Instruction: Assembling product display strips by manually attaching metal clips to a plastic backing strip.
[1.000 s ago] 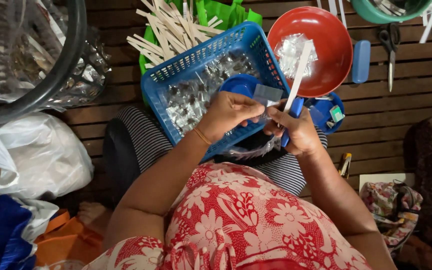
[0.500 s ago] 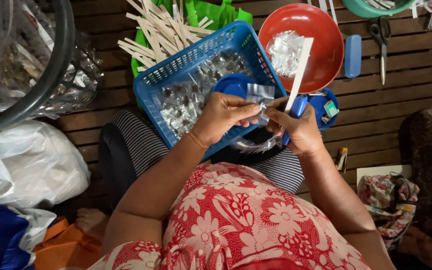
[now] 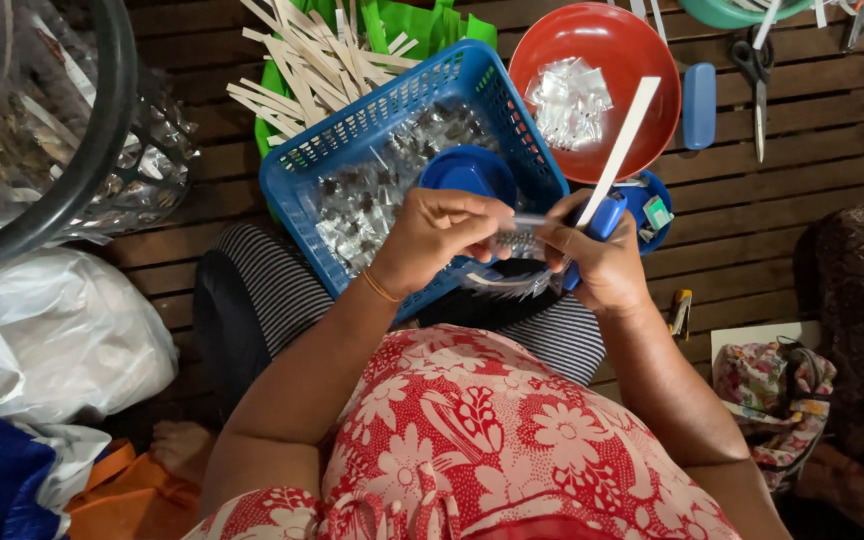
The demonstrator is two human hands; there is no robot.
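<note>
Dark wooden plank floor (image 3: 812,120) carrying a blue mesh basket (image 3: 302,190), red bowl (image 3: 642,60), scissors (image 3: 757,85), blue lid (image 3: 698,105), white plastic bag (image 3: 52,340), and floral cloth pouch (image 3: 772,390) at right.

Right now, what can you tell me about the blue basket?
The blue basket is plastic, rectangular, with lattice walls full of small holes. It sits tilted on the wooden slat floor, partly over a green bag, and holds many small shiny clear packets. A round blue lid lies inside, and the left hand hovers over its near edge.
</note>
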